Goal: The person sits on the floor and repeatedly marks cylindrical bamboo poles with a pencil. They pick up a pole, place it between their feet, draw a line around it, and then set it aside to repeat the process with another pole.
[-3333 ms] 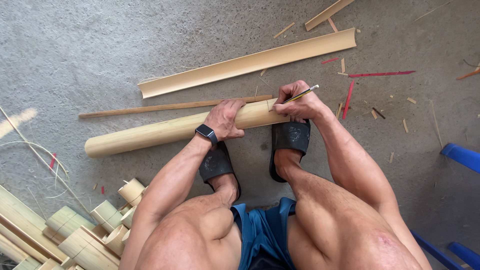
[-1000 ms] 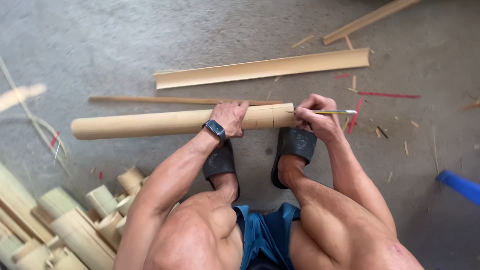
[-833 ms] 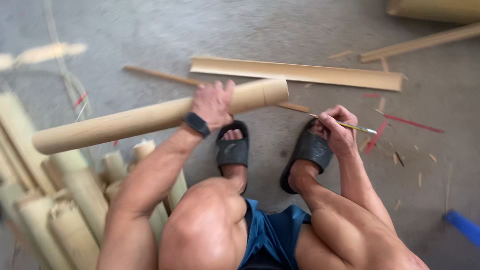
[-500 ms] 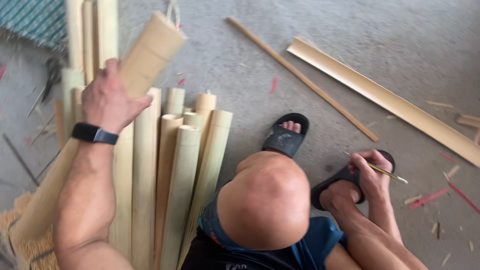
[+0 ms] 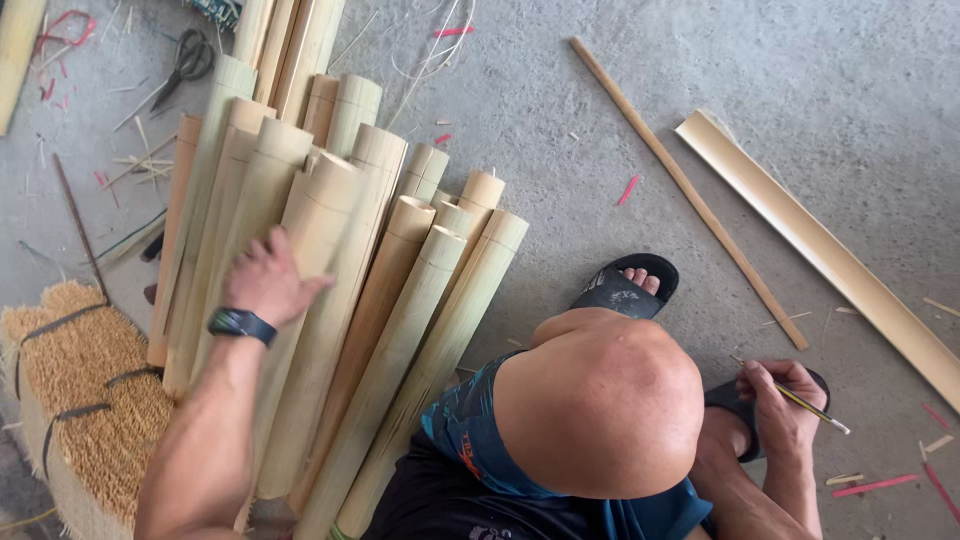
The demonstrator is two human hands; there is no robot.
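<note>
- Bamboo poles [image 5: 380, 300] are lying side by side in a pile on the concrete floor [image 5: 560, 120], just left of the person's bent knee.
- The left hand [image 5: 265, 280], wearing a dark wristwatch [image 5: 241, 324], is resting on top of the pile with fingers loosely curled, gripping nothing.
- The right hand [image 5: 780, 405] is closing around a pencil [image 5: 810, 408] beside a black sandal [image 5: 625, 285].
- A split bamboo slat [image 5: 830, 260] and a thin stick [image 5: 690, 190] are lying farther right.

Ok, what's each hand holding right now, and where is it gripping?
The right hand holds a pencil by its back half, tip pointing outward. The left hand grips nothing; it lies flat on a bamboo pole atop the pile.
</note>
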